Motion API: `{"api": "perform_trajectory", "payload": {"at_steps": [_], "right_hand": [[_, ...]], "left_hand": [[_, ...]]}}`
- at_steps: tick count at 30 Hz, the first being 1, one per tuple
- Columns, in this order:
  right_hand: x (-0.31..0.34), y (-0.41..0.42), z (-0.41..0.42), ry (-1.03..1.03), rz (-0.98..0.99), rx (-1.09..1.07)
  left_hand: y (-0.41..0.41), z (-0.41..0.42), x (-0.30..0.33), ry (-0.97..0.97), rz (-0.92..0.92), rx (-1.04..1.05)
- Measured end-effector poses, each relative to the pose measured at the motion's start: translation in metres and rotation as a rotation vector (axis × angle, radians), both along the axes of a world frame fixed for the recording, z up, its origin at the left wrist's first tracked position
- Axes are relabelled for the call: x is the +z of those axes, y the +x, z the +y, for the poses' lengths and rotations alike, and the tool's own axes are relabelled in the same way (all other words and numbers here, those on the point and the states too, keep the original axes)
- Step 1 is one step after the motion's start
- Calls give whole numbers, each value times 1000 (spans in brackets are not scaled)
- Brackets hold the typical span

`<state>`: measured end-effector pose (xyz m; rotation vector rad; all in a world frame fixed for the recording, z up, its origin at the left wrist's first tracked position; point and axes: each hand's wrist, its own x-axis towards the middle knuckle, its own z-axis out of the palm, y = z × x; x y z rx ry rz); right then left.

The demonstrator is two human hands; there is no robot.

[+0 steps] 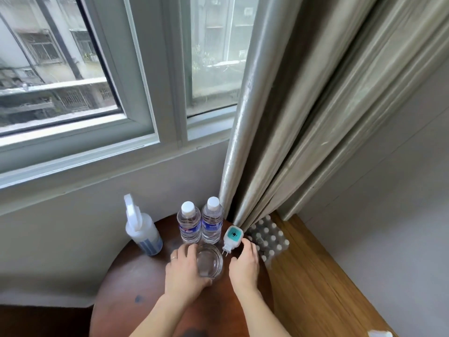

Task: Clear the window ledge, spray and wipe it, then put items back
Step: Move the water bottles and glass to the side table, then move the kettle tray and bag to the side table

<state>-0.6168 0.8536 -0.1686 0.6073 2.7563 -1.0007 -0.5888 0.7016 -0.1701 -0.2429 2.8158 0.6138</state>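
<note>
Head view: on the round dark-brown wooden desk [136,283] the left hand [185,271] closes its grip round the clear glass bowl [209,260]; rigid, slick, breakable, probably best held by its wall. The right hand [244,263], fingers relaxed, touches the light white-and-teal plug-in device [232,237]; take its body, not the prongs.

Your round brown table [126,283] carries: spray bottle [143,229], two water bottles [200,222], glass bowl [210,261], plug-in device [232,238].
</note>
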Motion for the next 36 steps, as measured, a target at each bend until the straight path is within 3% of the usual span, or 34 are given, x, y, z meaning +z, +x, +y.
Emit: {"api": "perform_trajectory", "payload": {"at_steps": [9, 27, 36], "right_hand": [[78, 45, -61, 43, 22, 309], [172, 183, -314, -223, 57, 457], [200, 227, -415, -288, 84, 653]], "left_hand": [[33, -69, 77, 23, -44, -7], [185, -332, 174, 71, 121, 149], [256, -426, 201, 54, 168, 339]]}}
